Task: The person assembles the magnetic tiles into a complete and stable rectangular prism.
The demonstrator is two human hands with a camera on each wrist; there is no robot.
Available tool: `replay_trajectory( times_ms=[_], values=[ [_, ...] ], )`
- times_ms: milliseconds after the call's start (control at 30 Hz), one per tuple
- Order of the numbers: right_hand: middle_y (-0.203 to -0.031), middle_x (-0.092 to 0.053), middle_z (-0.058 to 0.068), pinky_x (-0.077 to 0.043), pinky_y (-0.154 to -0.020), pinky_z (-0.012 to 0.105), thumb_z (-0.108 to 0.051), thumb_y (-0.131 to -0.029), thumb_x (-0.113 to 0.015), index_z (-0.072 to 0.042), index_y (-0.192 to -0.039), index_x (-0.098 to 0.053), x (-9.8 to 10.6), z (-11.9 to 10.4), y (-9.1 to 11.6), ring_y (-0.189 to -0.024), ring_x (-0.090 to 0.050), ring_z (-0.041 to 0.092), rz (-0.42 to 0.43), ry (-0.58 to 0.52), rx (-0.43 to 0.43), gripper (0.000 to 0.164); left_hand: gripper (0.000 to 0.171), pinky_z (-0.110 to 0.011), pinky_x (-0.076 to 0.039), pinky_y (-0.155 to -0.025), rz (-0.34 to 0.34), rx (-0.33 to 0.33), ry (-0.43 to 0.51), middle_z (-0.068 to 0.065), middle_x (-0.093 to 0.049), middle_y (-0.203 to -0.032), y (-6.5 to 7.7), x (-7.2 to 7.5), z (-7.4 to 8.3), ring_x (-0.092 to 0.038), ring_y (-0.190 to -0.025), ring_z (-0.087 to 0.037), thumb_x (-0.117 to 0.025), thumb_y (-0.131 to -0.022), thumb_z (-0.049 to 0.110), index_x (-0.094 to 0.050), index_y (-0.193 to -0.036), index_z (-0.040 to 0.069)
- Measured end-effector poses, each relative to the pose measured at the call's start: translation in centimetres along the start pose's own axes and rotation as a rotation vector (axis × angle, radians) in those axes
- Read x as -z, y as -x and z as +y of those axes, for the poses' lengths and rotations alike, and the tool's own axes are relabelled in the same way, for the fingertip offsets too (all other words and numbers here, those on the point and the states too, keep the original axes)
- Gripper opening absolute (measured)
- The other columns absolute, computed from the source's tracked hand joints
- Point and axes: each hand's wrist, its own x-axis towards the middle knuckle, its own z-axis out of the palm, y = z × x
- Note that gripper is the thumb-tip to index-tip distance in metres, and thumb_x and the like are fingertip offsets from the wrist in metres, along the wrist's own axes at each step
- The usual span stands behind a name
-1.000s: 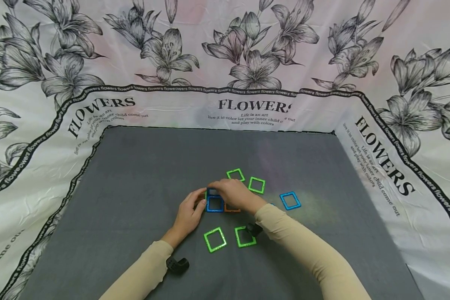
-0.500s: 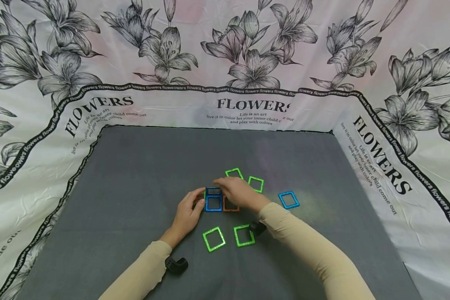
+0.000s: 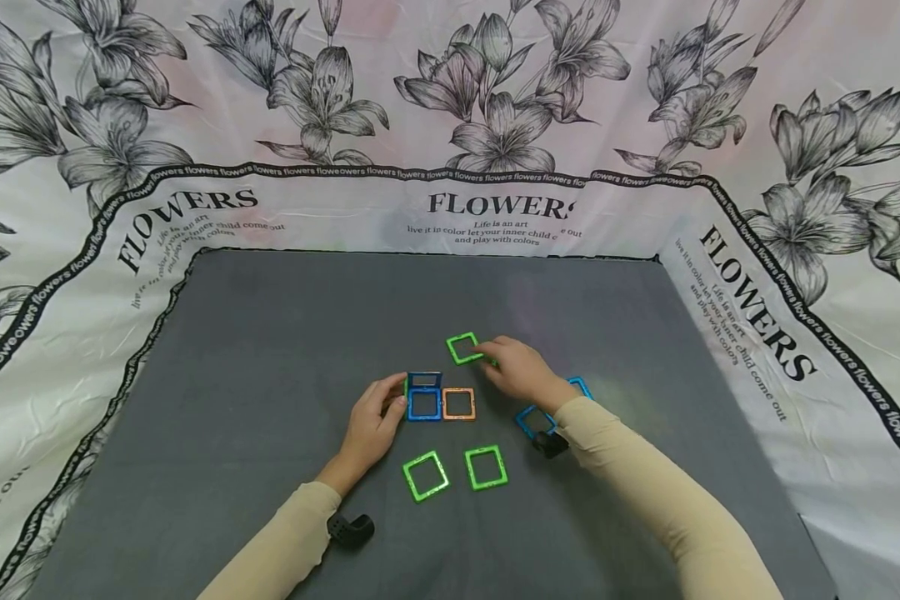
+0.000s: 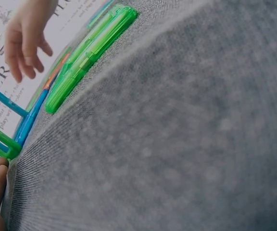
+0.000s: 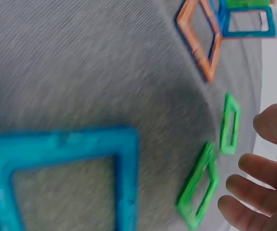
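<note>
You're apparently selecting a flat green tile (image 3: pixel 452 350), right grip (image 3: pixel 520 371) spread, left grip (image 3: pixel 371 421) unclenched, steadying the upright green tile (image 4: pixel 4 138); pinching likely needed next.

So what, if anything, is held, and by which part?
Left hand touches the standing green square at a corner; any grip cannot be told. Right hand holds nothing.

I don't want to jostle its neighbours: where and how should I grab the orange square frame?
Probably pinch the orange square frame by its right bar, coming from the right: it lies flat and hollow-centred, its left bar adjoins a blue square frame, and the right bar is free.
</note>
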Motion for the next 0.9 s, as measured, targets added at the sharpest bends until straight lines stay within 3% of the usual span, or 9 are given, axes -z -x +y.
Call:
replay_trajectory(
  times_ms=[267,567,900],
  values=[
    [-0.123,-0.067,0.018,-0.058,-0.082,0.047,-0.01,-0.096,-0.066,-0.005,-0.128,-0.069,0.3,1.0,1.0,-0.108,-0.066,0.035,-0.008,0.044,-0.046,0.033,0.038,-0.046,-0.059,-0.091,-0.005,0.005,-0.011,-0.021,-0.066,-0.118,-0.1,0.0,0.0,-0.069,-0.107,-0.032,-0.059,-0.1,0.007,-0.059,-0.138,0.001],
    [-0.131,-0.063,0.021,-0.058,-0.084,0.049,-0.012,-0.096,-0.068,-0.007,-0.131,-0.068,0.0,1.7,1.7,-0.115,-0.062,0.038,-0.083,0.083,-0.101,0.035,0.038,-0.046,-0.059,-0.091,-0.005,0.013,-0.004,-0.021,-0.066,-0.119,0.0,-0.1,0.1,-0.07,-0.107,-0.032,-0.059,-0.1,0.007,-0.059,-0.138,0.001],
    [-0.135,-0.06,0.022,-0.057,-0.087,0.052,-0.011,-0.095,-0.069,-0.01,-0.132,-0.067,-0.5,2.4,2.3,-0.12,-0.06,0.04,-0.088,0.071,-0.092,0.037,0.039,-0.047,-0.058,-0.093,-0.015,0.018,0.006,-0.022,-0.066,-0.12,0.0,0.0,0.3,-0.069,-0.108,-0.033,-0.059,-0.101,0.007,-0.058,-0.139,0.0]
  ],
)
